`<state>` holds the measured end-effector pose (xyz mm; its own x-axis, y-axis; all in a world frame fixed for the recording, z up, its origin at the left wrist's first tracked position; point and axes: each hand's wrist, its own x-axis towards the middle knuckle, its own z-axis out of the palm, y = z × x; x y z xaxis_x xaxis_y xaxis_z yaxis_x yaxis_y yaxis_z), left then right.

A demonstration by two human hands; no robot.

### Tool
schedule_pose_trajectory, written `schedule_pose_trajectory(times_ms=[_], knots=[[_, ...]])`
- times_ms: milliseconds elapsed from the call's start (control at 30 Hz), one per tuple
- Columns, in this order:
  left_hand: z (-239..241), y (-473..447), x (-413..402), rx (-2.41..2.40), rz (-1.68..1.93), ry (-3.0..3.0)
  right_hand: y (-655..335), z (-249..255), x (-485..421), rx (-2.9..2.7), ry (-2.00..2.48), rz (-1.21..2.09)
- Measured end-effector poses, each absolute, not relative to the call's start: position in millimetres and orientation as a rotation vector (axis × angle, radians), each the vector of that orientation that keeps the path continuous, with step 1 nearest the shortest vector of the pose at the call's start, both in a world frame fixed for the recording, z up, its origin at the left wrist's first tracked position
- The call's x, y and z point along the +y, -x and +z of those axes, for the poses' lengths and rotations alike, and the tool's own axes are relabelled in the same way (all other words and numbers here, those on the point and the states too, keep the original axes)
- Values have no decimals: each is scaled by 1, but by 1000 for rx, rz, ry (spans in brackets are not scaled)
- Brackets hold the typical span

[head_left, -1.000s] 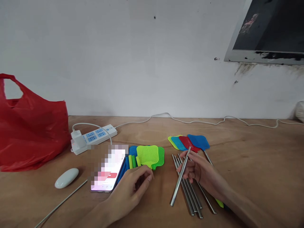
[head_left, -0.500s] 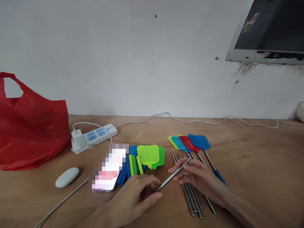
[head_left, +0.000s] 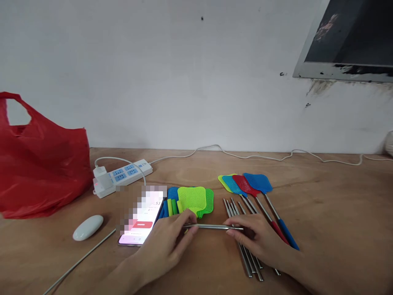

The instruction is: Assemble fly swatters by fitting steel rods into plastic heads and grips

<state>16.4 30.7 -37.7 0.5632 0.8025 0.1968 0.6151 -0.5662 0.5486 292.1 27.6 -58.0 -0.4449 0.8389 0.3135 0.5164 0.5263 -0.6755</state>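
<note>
A thin steel rod lies level between my two hands, just above the wooden table. My left hand pinches its left end and my right hand pinches its right end. Under my right hand lie several more steel rods. Behind them sit assembled fly swatters with yellow, teal, red and blue heads. Loose green and blue swatter heads and coloured handle sleeves are stacked just beyond my left hand.
A lit phone lies left of my left hand. A white oval object, a white power strip and a red plastic bag stand further left. One rod lies at the front left. A white cable runs along the wall.
My right hand swung the rod from upright-diagonal down to level, and my left hand took hold of its free end. Both hands now hold it.
</note>
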Motion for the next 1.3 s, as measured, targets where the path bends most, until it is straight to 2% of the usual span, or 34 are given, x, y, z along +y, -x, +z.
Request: schedule_pose_trajectory(times_ms=[200,400,733,900,1300], knots=[[-40,-24,27,1106,333,-2681,-295,-64,28,-2361,1014,350],[-35,-25,23,1201,80,-2711,-295,-58,30,-2463,918,132],[-20,-19,24,1102,232,-2533,-298,-47,32,-2380,795,207],[-19,-2,35,1149,371,-2501,-315,-46,39,-2276,914,167],[-33,9,33,1202,239,-2522,-312,-25,36,-2565,1024,-27]])
